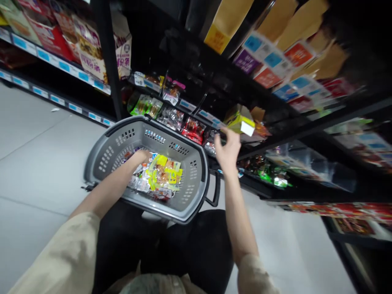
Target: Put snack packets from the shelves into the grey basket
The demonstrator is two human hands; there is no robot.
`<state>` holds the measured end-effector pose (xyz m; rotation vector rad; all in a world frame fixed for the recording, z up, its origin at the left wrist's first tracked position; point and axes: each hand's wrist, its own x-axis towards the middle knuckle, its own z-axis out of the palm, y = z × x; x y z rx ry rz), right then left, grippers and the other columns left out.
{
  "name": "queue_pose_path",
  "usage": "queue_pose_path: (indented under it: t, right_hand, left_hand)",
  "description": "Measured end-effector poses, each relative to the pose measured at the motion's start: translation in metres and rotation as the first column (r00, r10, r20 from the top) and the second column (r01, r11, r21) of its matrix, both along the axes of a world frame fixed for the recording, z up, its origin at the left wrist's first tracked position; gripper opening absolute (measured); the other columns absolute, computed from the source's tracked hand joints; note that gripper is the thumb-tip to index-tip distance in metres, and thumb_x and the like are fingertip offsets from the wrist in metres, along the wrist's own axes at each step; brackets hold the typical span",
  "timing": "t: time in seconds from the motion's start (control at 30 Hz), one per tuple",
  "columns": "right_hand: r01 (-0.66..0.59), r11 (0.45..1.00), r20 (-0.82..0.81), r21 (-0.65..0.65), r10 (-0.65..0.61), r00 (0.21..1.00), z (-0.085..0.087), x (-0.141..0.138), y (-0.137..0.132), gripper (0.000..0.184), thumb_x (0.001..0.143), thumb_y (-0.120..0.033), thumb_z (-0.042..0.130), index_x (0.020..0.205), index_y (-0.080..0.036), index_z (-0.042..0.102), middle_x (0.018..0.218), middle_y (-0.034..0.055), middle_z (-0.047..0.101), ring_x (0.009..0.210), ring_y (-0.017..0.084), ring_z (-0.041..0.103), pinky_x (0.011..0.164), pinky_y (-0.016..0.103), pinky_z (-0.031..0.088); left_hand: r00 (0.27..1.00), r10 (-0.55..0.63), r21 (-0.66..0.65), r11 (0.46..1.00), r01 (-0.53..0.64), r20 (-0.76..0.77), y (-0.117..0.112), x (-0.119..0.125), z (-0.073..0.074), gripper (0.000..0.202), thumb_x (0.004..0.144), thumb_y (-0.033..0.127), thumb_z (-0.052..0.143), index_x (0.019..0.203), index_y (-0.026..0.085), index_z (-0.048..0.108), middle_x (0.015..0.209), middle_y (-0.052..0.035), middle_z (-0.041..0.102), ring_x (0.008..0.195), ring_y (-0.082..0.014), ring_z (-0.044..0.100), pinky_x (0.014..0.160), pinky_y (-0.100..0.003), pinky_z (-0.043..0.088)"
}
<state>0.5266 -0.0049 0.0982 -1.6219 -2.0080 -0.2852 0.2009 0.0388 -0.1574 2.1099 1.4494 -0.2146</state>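
A grey plastic shopping basket (196, 183) sits in front of my knees, with small snack packets inside. My left hand (143, 156) reaches down among the packets, and its fingers are hidden there. Beside it lie yellow-and-clear snack packets (165, 171) and white-and-silver ones (141, 183). My right hand (228, 149) is past the basket's right rim, close to the lower shelf. Its thumb and fingers are apart, with nothing visible between them. Just behind it stands a yellow display box (240, 120). Red snack packets (194, 130) lie on the shelf to its left.
Dark shelving with price labels (186, 105) rises right behind the basket. Green packets (145, 105) lie on it at the left. A black upright (107, 57) parts off the left bay. Boxes (266, 61) jut out at upper right. Pale floor tiles (36, 163) spread to the left.
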Motion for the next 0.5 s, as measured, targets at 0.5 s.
queue_pose_path:
  t: [0.5]
  right_hand:
    - [-0.183,0.412,0.103,-0.893,0.582,0.806,-0.075,-0.086,-0.061,0.052,0.103,-0.038,0.052,0.152,-0.020,0.051,0.138,0.0195,0.068,0.125,0.036,0.067,0.099,0.043,0.054]
  left_hand:
    - [0.976,-0.156,-0.329,0.939,0.099,-0.151,-0.006,-0.015,-0.021,0.065,0.062,0.013,0.068,0.124,0.027,0.079,0.122,-0.0073,0.079,0.100,-0.0258,0.073,0.092,-0.030,0.055]
